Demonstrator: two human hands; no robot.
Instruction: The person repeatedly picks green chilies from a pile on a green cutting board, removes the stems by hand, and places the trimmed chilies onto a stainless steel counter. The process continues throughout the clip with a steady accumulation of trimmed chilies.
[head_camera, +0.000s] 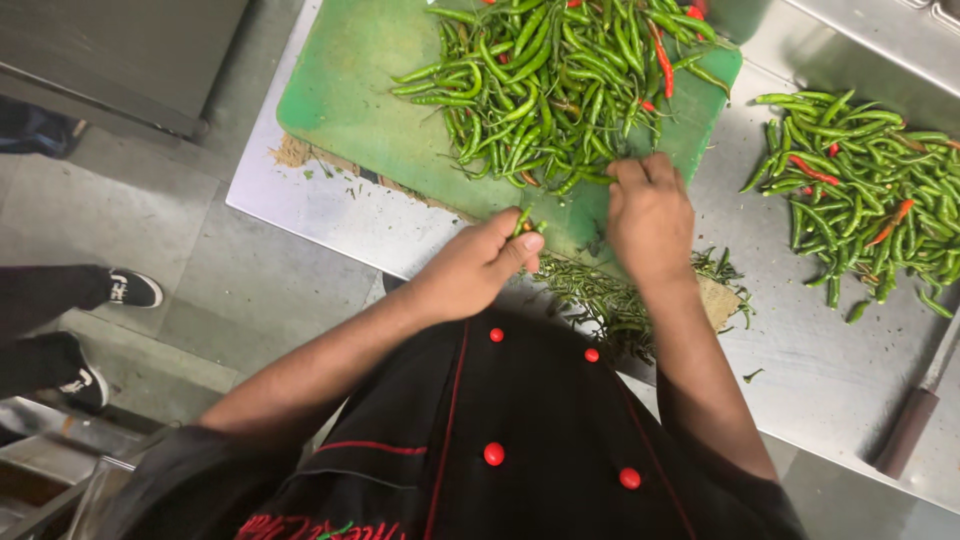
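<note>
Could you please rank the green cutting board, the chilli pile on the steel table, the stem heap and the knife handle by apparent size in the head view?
1. Cutting board
2. Chilli pile
3. Stem heap
4. Knife handle

No packages, labels, signs or screens show anywhere in this view.

A black chef's jacket (500, 440) with red piping, round red buttons (494, 454), and seemingly red embroidery.

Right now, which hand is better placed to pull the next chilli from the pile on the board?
Right. The right hand rests at the edge of the chilli pile on the green board; the left hand already pinches green chillies.
</note>
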